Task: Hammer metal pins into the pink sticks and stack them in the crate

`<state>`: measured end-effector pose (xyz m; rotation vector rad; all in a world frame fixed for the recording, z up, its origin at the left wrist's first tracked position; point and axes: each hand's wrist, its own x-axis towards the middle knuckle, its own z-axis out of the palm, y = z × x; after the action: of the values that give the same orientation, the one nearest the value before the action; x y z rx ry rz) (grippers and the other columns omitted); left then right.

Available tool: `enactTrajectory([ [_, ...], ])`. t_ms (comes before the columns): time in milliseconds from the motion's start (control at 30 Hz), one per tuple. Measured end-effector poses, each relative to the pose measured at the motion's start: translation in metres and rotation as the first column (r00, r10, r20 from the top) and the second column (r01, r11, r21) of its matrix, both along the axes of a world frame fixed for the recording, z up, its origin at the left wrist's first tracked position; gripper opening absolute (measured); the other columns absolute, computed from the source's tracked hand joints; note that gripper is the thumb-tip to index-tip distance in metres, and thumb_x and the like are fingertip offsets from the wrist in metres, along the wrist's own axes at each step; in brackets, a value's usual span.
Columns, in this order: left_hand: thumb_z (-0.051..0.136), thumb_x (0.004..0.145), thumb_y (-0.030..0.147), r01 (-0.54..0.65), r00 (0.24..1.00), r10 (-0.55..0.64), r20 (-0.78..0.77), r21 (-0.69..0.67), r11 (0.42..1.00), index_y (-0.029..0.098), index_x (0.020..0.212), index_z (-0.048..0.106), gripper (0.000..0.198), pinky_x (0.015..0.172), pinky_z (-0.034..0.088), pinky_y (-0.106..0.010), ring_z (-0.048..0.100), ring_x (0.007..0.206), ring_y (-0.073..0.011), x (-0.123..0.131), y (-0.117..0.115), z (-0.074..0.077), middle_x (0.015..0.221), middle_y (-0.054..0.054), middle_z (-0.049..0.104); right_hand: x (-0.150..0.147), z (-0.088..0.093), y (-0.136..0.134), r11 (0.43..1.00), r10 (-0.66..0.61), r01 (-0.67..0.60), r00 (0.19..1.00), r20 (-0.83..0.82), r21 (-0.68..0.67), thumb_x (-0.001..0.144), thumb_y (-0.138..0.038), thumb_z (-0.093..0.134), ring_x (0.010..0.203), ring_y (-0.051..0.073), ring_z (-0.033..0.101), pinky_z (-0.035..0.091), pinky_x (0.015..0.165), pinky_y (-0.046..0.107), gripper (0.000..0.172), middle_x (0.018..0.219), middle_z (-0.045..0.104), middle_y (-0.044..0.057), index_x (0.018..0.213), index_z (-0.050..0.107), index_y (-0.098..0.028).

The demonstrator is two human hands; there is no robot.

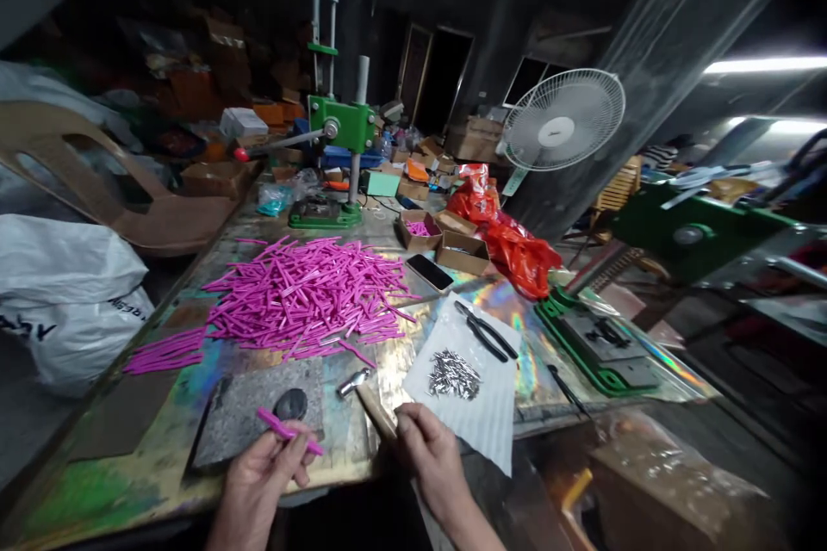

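My left hand (262,473) is at the table's near edge, fingers closed on a pink tube (288,430) held over a grey stone slab (245,413) with a dark round disc (290,403) on it. My right hand (430,452) is closed round the wooden handle of a small hammer (365,392), whose metal head rests on the table. A heap of small metal pins (454,374) lies on a white ribbed sheet (484,413) just beyond my right hand. A big pile of pink tubes (310,293) covers the middle of the table.
Black pliers (486,331) lie on the white sheet, a phone (430,272) beyond it. Green hand presses stand at the back (336,146) and at the right (587,336). Small cardboard boxes (462,251), a red bag (510,241), a fan (562,120) and a white sack (65,293) surround the table.
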<state>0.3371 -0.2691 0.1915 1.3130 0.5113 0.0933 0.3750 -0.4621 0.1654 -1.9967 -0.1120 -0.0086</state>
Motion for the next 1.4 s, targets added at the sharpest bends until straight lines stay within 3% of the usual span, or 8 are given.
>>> enactTrajectory([
  [33, 0.075, 0.045, 0.043, -0.001, 1.0, 0.001, -0.012, -0.009, 1.0, 0.014, 0.064, 0.064, 0.036, 0.061, 0.049, -0.021, 0.057, 0.051, -0.0133, -0.001, 0.001, 0.0, 0.045, 0.002, 0.06, 0.009, -0.003, -0.015, 0.988, -0.061, 0.065, 0.998, 0.033, -0.138, 0.079, -0.041, 0.037, 0.06, 0.015, 0.052, 0.041, 0.056, 0.024, 0.031, 0.065, 0.057, 0.002, 0.077, 0.057, -0.017],
  [233, 0.075, 0.043, 0.044, 0.035, 0.998, -0.036, -0.046, -0.008, 0.999, 0.014, 0.064, 0.064, 0.038, 0.062, 0.05, -0.023, 0.058, 0.052, -0.0153, -0.006, -0.004, -0.005, 0.04, 0.003, 0.057, 0.052, -0.025, -0.073, 0.895, -0.176, 0.186, 0.982, 0.062, -0.405, 0.073, -0.025, 0.042, 0.074, 0.021, 0.055, 0.04, 0.067, 0.03, 0.02, 0.075, 0.061, 0.008, 0.074, 0.059, -0.016],
  [533, 0.072, 0.046, 0.046, 0.076, 0.995, -0.072, -0.068, 0.071, 0.995, 0.015, 0.063, 0.065, 0.037, 0.056, 0.047, -0.02, 0.056, 0.05, -0.0146, -0.009, -0.007, -0.008, 0.039, 0.003, 0.056, 0.051, -0.032, -0.059, 0.711, -0.166, 0.139, 0.986, 0.028, -0.689, 0.077, -0.018, 0.043, 0.076, 0.022, 0.055, 0.034, 0.062, 0.029, 0.017, 0.075, 0.061, 0.01, 0.071, 0.059, -0.017],
  [700, 0.072, 0.044, 0.047, 0.061, 0.996, -0.056, -0.065, 0.072, 0.996, 0.015, 0.061, 0.064, 0.038, 0.049, 0.045, -0.021, 0.053, 0.046, -0.0131, -0.011, -0.01, -0.005, 0.045, 0.002, 0.06, 0.051, -0.037, -0.059, 0.707, -0.159, 0.131, 0.987, 0.024, -0.695, 0.075, -0.014, 0.043, 0.077, 0.025, 0.054, 0.032, 0.063, 0.032, 0.014, 0.077, 0.061, 0.013, 0.071, 0.057, -0.015],
  [900, 0.072, 0.045, 0.047, 0.068, 0.995, -0.064, -0.076, 0.057, 0.996, 0.015, 0.063, 0.064, 0.038, 0.05, 0.045, -0.02, 0.054, 0.048, -0.0131, -0.014, -0.011, -0.009, 0.046, 0.002, 0.06, 0.049, -0.038, -0.07, 0.846, -0.165, 0.151, 0.986, 0.017, -0.511, 0.075, -0.02, 0.041, 0.063, 0.02, 0.051, 0.032, 0.059, 0.03, 0.014, 0.062, 0.054, 0.005, 0.063, 0.048, -0.019],
  [1100, 0.071, 0.048, 0.046, 0.103, 0.992, -0.095, -0.084, 0.085, 0.991, 0.015, 0.063, 0.064, 0.035, 0.051, 0.046, -0.022, 0.056, 0.05, -0.0151, -0.017, -0.013, -0.01, 0.047, 0.001, 0.06, 0.042, -0.027, -0.074, 0.978, -0.18, 0.18, 0.984, 0.006, -0.103, 0.071, -0.034, 0.044, 0.057, 0.015, 0.043, 0.034, 0.057, 0.027, 0.014, 0.057, 0.042, -0.004, 0.064, 0.039, -0.022],
  [1267, 0.069, 0.051, 0.046, 0.156, 0.987, -0.15, -0.064, 0.083, 0.984, 0.014, 0.06, 0.064, 0.033, 0.046, 0.044, -0.021, 0.054, 0.047, -0.0133, -0.017, -0.014, -0.013, 0.049, 0.0, 0.061, 0.036, -0.014, -0.065, 0.962, -0.111, 0.115, 0.993, -0.031, 0.246, 0.068, -0.043, 0.05, 0.054, 0.011, 0.039, 0.034, 0.052, 0.024, 0.024, 0.059, 0.04, -0.005, 0.071, 0.043, -0.02],
  [1400, 0.069, 0.051, 0.044, 0.182, 0.983, -0.179, -0.045, 0.064, 0.981, 0.014, 0.06, 0.064, 0.032, 0.043, 0.042, -0.02, 0.05, 0.044, -0.0112, -0.017, -0.016, -0.013, 0.05, 0.0, 0.06, 0.026, -0.005, -0.057, 0.913, -0.053, 0.08, 0.996, -0.077, 0.401, 0.069, -0.041, 0.055, 0.051, 0.01, 0.039, 0.033, 0.051, 0.024, 0.027, 0.058, 0.041, -0.006, 0.082, 0.049, -0.018],
])
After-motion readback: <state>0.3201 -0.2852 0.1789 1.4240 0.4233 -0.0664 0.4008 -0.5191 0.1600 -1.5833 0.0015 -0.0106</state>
